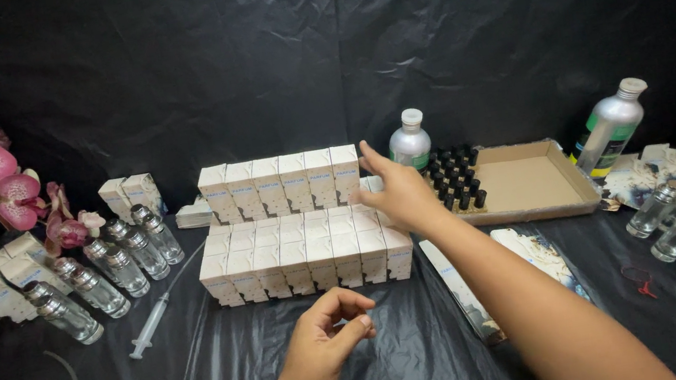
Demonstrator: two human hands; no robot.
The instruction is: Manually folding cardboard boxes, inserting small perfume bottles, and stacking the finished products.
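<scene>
Place: a small home packing workshop for perfume.
Signs: rows of white boxes, glass bottles, syringes, black sheet on the table.

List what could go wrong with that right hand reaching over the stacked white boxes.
1. The right hand touches the end of the upper row of white boxes; a nudge could likely topple that row onto the lower row.
2. The silver bottle stands just behind the hand; a backward sweep might tip it into the black caps in the cardboard tray.
3. The left hand hovers empty, so nothing steadies the stack.
</scene>
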